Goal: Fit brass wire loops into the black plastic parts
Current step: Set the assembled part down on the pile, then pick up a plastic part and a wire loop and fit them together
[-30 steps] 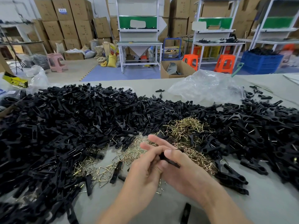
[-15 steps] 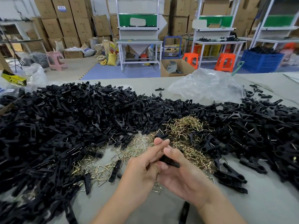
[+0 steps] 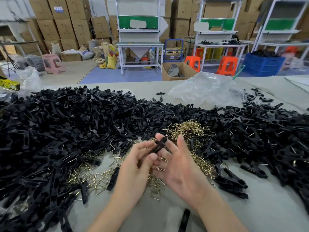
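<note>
Grey table: black plastic parts, brass wire loops; cartons behind; left hand pinches part; right hand since uncurled, fingers splayed.

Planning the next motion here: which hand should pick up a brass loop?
Right, probably. The right hand is open with its fingers straight, and loops lie just beside it. The left hand is pinching the black part, so it is busy.
</note>
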`<state>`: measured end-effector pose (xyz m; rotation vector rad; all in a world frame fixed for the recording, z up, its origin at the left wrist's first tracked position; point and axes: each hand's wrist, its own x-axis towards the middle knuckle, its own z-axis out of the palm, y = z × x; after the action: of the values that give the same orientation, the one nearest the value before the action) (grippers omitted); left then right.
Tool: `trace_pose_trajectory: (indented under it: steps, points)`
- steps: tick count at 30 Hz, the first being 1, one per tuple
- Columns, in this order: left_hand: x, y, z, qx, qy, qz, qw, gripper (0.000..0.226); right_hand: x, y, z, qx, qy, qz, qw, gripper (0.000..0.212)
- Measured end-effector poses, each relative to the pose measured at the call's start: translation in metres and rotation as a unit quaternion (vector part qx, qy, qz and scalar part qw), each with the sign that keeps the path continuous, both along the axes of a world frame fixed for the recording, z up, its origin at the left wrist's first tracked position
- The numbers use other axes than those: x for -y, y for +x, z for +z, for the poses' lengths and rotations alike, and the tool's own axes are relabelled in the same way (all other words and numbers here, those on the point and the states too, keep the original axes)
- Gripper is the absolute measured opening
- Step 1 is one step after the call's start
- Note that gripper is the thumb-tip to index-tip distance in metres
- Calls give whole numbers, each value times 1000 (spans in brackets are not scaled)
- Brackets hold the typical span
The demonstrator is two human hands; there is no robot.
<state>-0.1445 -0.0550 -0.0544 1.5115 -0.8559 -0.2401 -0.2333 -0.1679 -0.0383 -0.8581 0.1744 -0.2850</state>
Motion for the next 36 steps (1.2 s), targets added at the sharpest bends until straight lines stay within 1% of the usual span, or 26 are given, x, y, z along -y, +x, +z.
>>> trace_pose_trajectory:
  steps: [1,2,3,4,5,6,8,9,10,12,14,15,16,17,18,20,22,24,26,28,30,32,34,36]
  points:
    - [-1,2,-1,-8,-12,4,1000,24,-1,0,1,-9,-53,-26,998,56]
    - [-3,2,-1,-5,-16,3,1000,20,-1,-1,2,-23,-122,-57,991,42]
    - [-3,2,-1,6,-10,0,1000,19,-2,-2,3,-37,-196,-90,976,31]
    - [-4,0,-1,24,1,-2,1000,19,-3,-3,3,-43,-258,-116,958,26]
    - [-5,-1,-1,49,15,-1,999,21,-5,-4,2,-43,-301,-133,943,24]
    - [-7,-2,-2,79,34,3,996,23,-6,-5,1,-44,-324,-145,934,23]
    - [-12,-2,-4,142,88,6,986,28,-5,-8,3,-47,-330,-171,927,23]
    - [-14,-1,-5,173,120,7,978,29,1,-10,8,-39,-312,-186,931,27]
    - [-16,0,-6,201,149,13,968,30,13,-12,18,-15,-274,-209,939,32]
    - [-16,3,-7,248,195,38,948,33,54,-21,49,64,-154,-276,947,41]
    - [-14,4,-8,304,229,70,922,35,97,-34,86,130,-8,-331,935,52]
    - [-13,5,-9,334,241,87,907,36,113,-40,100,143,52,-347,926,58]
    - [-13,6,-11,361,250,106,892,36,124,-43,110,137,87,-357,920,63]
    - [-13,8,-12,386,257,129,876,38,131,-43,115,114,92,-360,921,63]
    - [-14,9,-13,406,264,156,861,40,130,-42,113,78,65,-353,930,57]
    - [-15,14,-14,418,294,209,834,44,112,-35,99,3,-53,-319,946,36]
    - [-17,19,-14,403,344,241,813,48,81,-27,72,-65,-172,-295,938,26]
    - [-20,24,-14,391,378,262,798,44,46,-18,43,-110,-309,-279,903,25]
    - [-24,30,-14,383,387,271,794,33,16,-9,16,-129,-429,-261,855,28]
    - [-26,34,-12,369,387,270,801,22,-3,-2,-4,-132,-520,-247,807,30]
    - [-27,37,-10,356,386,270,807,23,-8,3,-19,-144,-609,-214,750,31]
    - [-28,38,-9,352,373,268,816,26,-7,5,-25,-158,-672,-177,702,33]
    - [-27,40,-7,327,320,267,848,34,-5,5,-25,-150,-704,-167,674,33]
    - [-27,38,-4,268,237,259,897,39,-8,4,-24,-124,-721,-140,668,38]
